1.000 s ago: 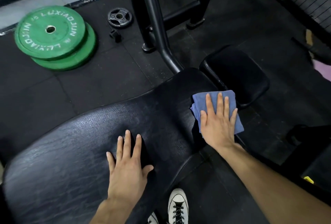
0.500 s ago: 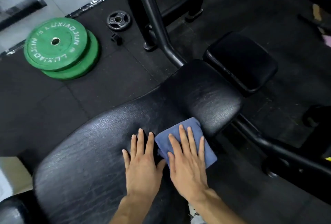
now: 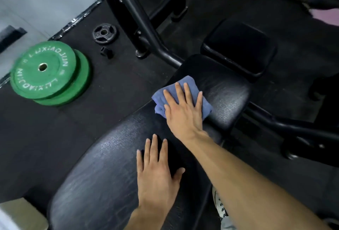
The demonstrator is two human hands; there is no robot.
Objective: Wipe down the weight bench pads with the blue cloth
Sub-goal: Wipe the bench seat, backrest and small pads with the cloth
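Note:
The long black back pad [image 3: 102,171] of the weight bench runs from the lower left up to its narrow far end [image 3: 225,97]. A folded blue cloth [image 3: 185,84] lies on that far end near the left edge. My right hand [image 3: 183,112] presses flat on the blue cloth, fingers spread. My left hand [image 3: 156,174] rests flat and open on the back pad, nearer to me. A smaller square black seat pad [image 3: 238,49] sits beyond the back pad, apart from both hands.
Two stacked green weight plates [image 3: 45,71] lie on the black rubber floor at left, with a small black plate [image 3: 104,34] and a collar [image 3: 106,52] beyond them. A black rack frame [image 3: 139,18] rises behind the bench. My white shoe [image 3: 220,206] shows under my right arm.
My right hand has slid the cloth away from me, from beside my left hand up to the far end of the back pad. My left hand stays flat on the pad.

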